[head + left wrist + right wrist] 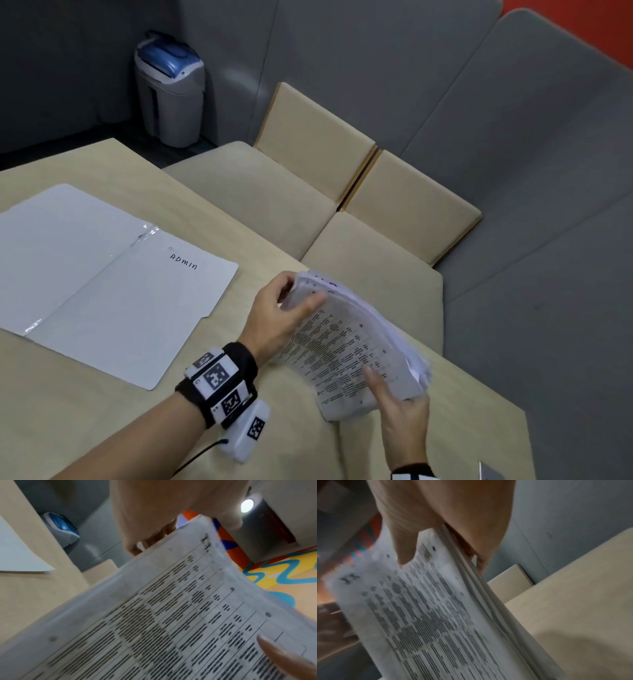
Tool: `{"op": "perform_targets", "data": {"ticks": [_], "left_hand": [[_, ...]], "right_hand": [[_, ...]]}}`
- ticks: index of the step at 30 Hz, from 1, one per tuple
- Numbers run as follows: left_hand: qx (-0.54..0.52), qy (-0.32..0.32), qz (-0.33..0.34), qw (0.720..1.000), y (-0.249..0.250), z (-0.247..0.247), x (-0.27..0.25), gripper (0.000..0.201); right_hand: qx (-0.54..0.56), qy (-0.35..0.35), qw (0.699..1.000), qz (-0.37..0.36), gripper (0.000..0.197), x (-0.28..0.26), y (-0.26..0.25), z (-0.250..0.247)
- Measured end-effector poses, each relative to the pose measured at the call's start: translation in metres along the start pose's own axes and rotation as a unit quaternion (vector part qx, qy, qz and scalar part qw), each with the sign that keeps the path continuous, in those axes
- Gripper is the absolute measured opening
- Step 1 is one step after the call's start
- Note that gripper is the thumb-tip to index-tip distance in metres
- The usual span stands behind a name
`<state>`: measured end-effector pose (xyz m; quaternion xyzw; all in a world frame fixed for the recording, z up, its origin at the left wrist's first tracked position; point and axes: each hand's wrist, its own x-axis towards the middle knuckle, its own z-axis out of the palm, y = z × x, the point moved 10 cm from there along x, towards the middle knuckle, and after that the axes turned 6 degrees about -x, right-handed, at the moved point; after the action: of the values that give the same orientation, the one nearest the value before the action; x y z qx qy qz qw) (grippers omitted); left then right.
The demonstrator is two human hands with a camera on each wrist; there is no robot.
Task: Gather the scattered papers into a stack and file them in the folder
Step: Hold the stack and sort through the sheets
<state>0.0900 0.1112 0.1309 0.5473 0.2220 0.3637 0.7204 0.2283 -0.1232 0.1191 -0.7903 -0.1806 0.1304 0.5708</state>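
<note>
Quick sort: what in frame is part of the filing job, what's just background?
Job:
- stack of papers, gripped by left hand and right hand
- open white folder marked ADMIN, flat on the table

Background:
- bin with blue lid
- beige chairs

matt printed paper stack (352,346), glossy-creased white card folder (113,287), matt wood-look table (85,421)

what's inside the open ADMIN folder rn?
Nothing visible: the folder lies open on the table, both inner faces bare apart from the handwritten label. The paper stack is off to its right, gripped by the left hand and right hand.
</note>
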Motion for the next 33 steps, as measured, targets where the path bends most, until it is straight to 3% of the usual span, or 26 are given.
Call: {"op": "perform_targets", "data": {"ticks": [2,5,8,12,17,21,27,31,33], "left_hand": [[0.018,0.031,0.033,0.999,0.015,0.000,0.006,0.055],[0.040,0.055,0.035,0.997,0.024,0.010,0.015,0.049],[0.045,0.064,0.021,0.997,0.019,0.017,0.021,0.016],[0.037,0.073,0.022,0.996,0.018,0.022,0.023,0.015],[0.058,0.097,0.027,0.993,0.018,0.018,0.024,0.021],[0.065,0.107,0.037,0.991,0.021,0.019,0.028,0.022],[0.046,0.067,0.023,0.996,0.017,0.023,0.029,0.017],[0.048,-0.043,-0.046,0.997,-0.008,0.022,0.027,0.067],[0.068,-0.093,-0.097,0.989,-0.030,0.019,0.024,0.069]], "right_hand": [[-0.002,0.063,0.997,-0.042,0.047,0.002,-0.019,-0.014],[0.026,0.114,0.990,-0.078,0.033,0.002,-0.044,-0.020],[0.063,0.147,0.986,-0.051,0.036,0.007,-0.043,-0.020],[0.062,0.184,0.981,-0.026,0.030,0.013,-0.031,-0.025],[0.072,0.176,0.981,-0.025,0.044,0.013,-0.039,-0.022],[0.049,0.183,0.981,-0.035,0.026,0.016,-0.044,-0.028],[0.042,0.150,0.986,-0.066,0.009,0.015,-0.046,-0.023],[0.041,0.057,0.996,-0.056,0.043,0.015,-0.034,-0.013],[0.022,0.011,0.999,-0.028,0.054,0.014,-0.020,-0.006]]}}
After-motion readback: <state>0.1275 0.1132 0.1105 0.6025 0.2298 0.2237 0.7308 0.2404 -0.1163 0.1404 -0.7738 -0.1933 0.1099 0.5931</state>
